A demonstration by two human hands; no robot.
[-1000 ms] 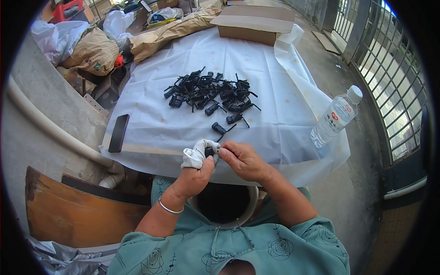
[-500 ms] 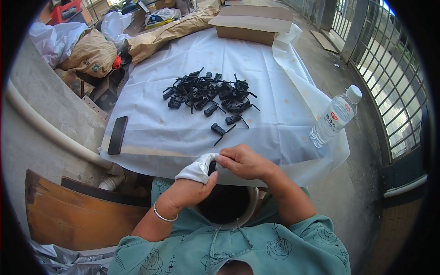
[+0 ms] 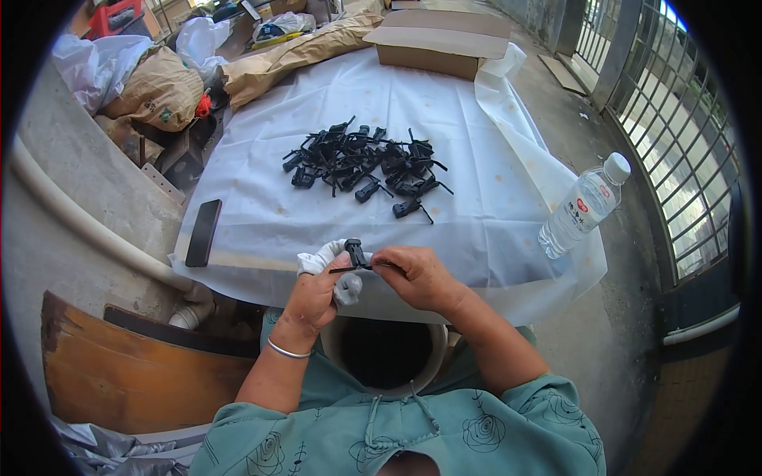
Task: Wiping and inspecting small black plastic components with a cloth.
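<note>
Over the table's near edge, a small black plastic part [image 3: 355,251] with thin arms stands up between my two hands. My left hand [image 3: 314,297] grips it with thumb and fingers, a white cloth or glove [image 3: 324,259] covering some of those fingers. My right hand [image 3: 421,278] is closed in a pinch at the part's right side, by one thin arm. Farther out, several similar black parts [image 3: 349,155] lie in a tangled heap, with one part [image 3: 407,208] at its near edge. Below my hands, between my knees, stands a pale-rimmed bucket [image 3: 438,349] with a dark inside.
A white sheet [image 3: 262,166] covers the table. A dark phone [image 3: 204,232] lies at the left, a clear water bottle [image 3: 579,210] stands at the right, and an open cardboard box [image 3: 429,59] sits at the far edge. Bags [image 3: 159,91] and clutter crowd the left back.
The loose part nearest me has left the table, and a black part now shows upright between my hands. My left hand has turned and moved slightly away from me and left.
</note>
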